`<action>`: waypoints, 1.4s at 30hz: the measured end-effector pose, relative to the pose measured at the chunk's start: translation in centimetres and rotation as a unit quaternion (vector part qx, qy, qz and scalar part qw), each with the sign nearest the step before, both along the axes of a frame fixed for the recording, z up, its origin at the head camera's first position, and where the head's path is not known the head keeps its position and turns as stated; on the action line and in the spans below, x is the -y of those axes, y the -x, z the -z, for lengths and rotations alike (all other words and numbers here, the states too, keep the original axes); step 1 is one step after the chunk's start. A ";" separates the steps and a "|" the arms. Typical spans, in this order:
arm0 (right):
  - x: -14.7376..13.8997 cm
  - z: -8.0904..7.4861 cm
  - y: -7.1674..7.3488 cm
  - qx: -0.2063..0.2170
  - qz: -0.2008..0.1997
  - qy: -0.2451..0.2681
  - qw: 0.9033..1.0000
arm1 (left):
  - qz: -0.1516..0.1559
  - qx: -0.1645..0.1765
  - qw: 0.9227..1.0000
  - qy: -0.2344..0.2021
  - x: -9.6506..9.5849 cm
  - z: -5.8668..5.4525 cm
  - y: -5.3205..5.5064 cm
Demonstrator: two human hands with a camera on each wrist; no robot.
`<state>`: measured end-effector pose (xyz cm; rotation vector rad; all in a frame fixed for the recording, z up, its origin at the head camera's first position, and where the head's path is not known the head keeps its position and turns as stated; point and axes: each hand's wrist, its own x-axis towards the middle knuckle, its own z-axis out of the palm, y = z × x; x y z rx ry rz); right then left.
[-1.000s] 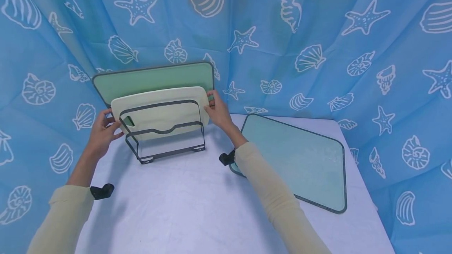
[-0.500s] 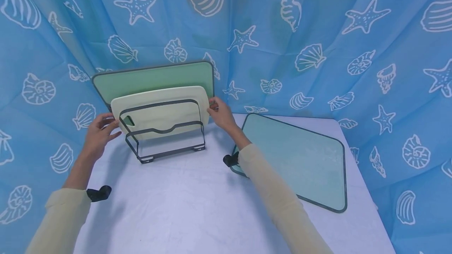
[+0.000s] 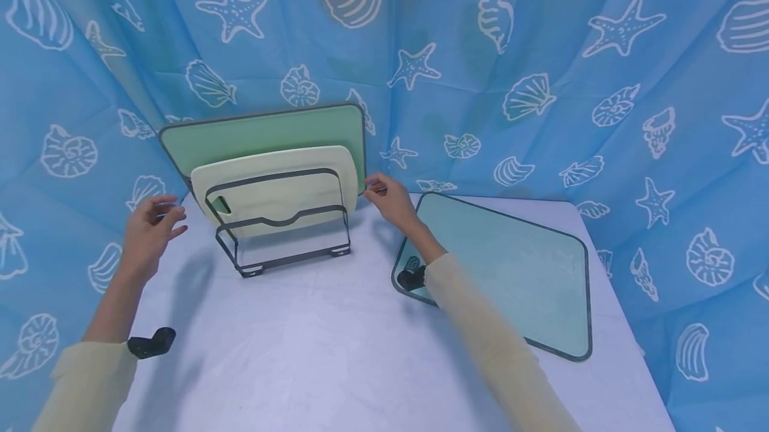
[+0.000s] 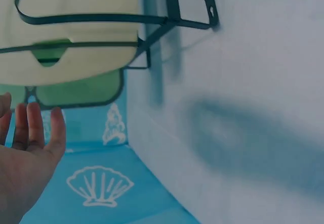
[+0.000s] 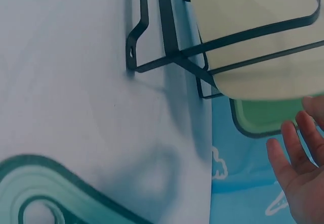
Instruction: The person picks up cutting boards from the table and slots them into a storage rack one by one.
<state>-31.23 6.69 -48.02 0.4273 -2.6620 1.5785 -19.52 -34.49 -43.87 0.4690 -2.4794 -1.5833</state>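
A cream cutting board (image 3: 276, 191) with a handle slot stands upright in a dark metal rack (image 3: 282, 260). Behind it leans a larger green cutting board (image 3: 264, 128) with a dark rim. My left hand (image 3: 147, 232) is in the air to the left of the rack, fingers loosely bent and holding nothing. On the other side, my right hand (image 3: 393, 201) has its fingertips close to the green board's right edge in the head view. The right wrist view shows its fingers (image 5: 291, 138) spread beside the boards, with nothing gripped.
A pale blue-green cutting board (image 3: 504, 272) with a dark rim lies flat on the right of the white-covered table (image 3: 300, 352). Blue curtain (image 3: 450, 71) with white shell prints hangs behind and on both sides. The right forearm passes over the flat board.
Both hands have come off the cream board. The left moved away to the left and down, the right to the right and slightly down. The boards and rack stayed in place.
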 end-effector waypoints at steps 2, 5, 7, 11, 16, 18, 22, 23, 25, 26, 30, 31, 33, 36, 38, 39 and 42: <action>-0.8 0.0 -0.2 -0.011 -0.001 -0.002 1.000 | -0.004 -0.009 1.000 0.005 -0.3 -0.4 -0.1; -1.9 0.1 -0.5 -0.026 -0.001 -0.007 1.000 | 0.000 -0.030 0.999 0.024 -0.9 -1.2 -0.2; -2.6 0.2 -0.8 -0.032 -0.003 -0.015 0.999 | 0.007 -0.049 0.998 0.033 -1.2 -1.8 -0.4; -4.0 0.3 -1.3 -0.031 -0.004 -0.020 0.999 | 0.023 -0.076 0.996 0.044 -1.9 -3.2 -0.8; -5.7 0.2 -1.9 -0.026 0.007 -0.024 0.999 | 0.031 -0.078 0.994 0.064 -3.2 -4.8 -1.1; -6.5 0.1 -2.2 -0.027 0.010 -0.022 0.999 | 0.041 -0.082 0.994 0.067 -3.9 -5.4 -1.2; -8.0 -0.3 -2.9 -0.027 0.017 -0.015 0.999 | 0.076 -0.106 0.989 0.066 -5.4 -6.2 -1.5; -8.4 -0.4 -3.1 -0.026 0.020 -0.014 0.999 | 0.088 -0.114 0.987 0.065 -5.8 -6.3 -1.6; -9.2 -0.5 -3.4 -0.025 0.024 -0.013 0.999 | 0.110 -0.125 0.984 0.066 -6.5 -6.3 -1.7; -9.6 -0.5 -3.6 -0.026 0.025 -0.012 0.999 | 0.122 -0.130 0.982 0.064 -6.8 -6.3 -1.7; -11.4 0.0 -4.3 -0.035 0.021 -0.014 0.999 | 0.167 -0.126 0.975 0.072 -8.4 -6.3 -1.8; -11.8 0.2 -4.6 -0.040 0.017 -0.015 0.999 | 0.179 -0.124 0.973 0.074 -8.8 -6.3 -1.8; -12.6 0.5 -5.1 -0.048 0.013 -0.015 0.999 | 0.198 -0.115 0.970 0.077 -9.7 -6.1 -1.9; -13.8 1.1 -5.9 -0.051 0.013 -0.017 0.998 | 0.228 -0.097 0.966 0.072 -11.1 -5.7 -2.0; -14.6 1.5 -6.5 -0.047 0.017 -0.014 0.999 | 0.244 -0.083 0.964 0.066 -12.0 -5.2 -2.0; -15.0 1.6 -6.9 -0.043 0.021 -0.015 0.999 | 0.253 -0.075 0.962 0.065 -12.5 -4.9 -2.0; -16.2 2.0 -7.9 -0.034 0.030 -0.015 0.999 | 0.281 -0.058 0.956 0.057 -13.9 -3.6 -2.0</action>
